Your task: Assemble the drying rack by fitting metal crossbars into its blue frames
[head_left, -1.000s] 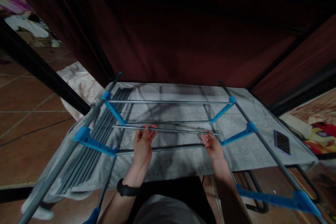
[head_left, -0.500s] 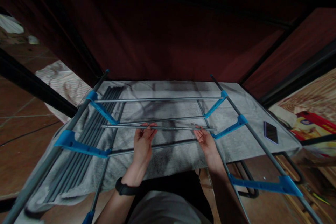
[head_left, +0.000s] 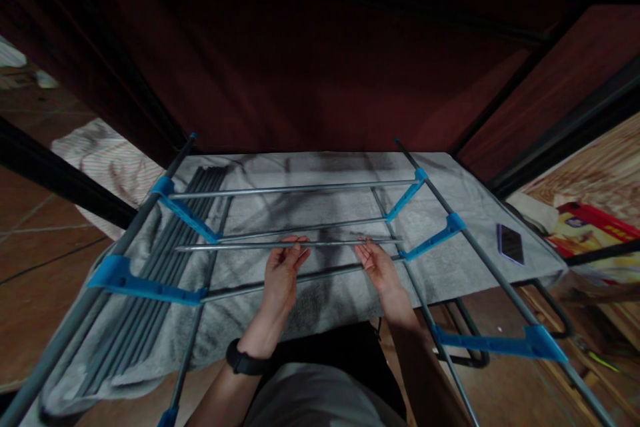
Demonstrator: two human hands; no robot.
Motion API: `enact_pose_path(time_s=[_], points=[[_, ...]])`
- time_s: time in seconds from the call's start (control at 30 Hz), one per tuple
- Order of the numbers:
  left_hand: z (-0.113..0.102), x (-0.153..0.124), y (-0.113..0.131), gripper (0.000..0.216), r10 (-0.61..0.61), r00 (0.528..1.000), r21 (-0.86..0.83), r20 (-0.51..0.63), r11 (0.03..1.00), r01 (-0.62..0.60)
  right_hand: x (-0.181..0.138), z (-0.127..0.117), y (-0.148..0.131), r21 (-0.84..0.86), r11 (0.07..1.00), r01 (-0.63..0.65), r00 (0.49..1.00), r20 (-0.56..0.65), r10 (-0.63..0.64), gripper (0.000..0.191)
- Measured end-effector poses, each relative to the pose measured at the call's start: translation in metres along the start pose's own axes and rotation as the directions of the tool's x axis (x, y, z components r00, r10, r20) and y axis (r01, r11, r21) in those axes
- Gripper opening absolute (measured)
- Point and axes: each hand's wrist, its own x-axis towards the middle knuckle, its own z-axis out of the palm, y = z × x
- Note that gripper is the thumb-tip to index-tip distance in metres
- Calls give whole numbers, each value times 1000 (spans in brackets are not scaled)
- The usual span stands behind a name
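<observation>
A thin grey metal tube (head_left: 330, 243) lies crosswise in both my hands, raised over the frame. My left hand (head_left: 284, 267), with a dark wristband, pinches it left of its middle. My right hand (head_left: 374, 261) grips it nearer its right end. Around them stands a rack frame of grey tubes with blue plastic brackets (head_left: 150, 285) on the left and more blue brackets (head_left: 434, 237) on the right. Crossbars (head_left: 300, 188) join the two sides at the back and in the middle. Both ends of the held tube are free of the brackets.
A grey cloth (head_left: 450, 180) covers the table beneath the frame. Several loose grey tubes (head_left: 165, 267) lie side by side at the left. A phone (head_left: 511, 244) rests at the right, with a red and yellow package (head_left: 595, 230) beyond it. A dark red panel (head_left: 310, 80) rises behind.
The held tube has shifted left relative to the frame. My left hand has slid right along it, and my hands are closer together. The view has turned slightly.
</observation>
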Motion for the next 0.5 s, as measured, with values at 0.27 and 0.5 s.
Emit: enact_pose_path(time_s=[0.27, 0.5], points=[[15, -3, -4, 35, 41, 997, 93, 68, 995, -47, -2, 9, 3, 58, 998, -33, 999, -15, 34, 14], [35, -9, 3, 34, 121, 983, 191, 140, 971, -146, -9, 26, -1, 106, 991, -85, 996, -31, 89, 12]])
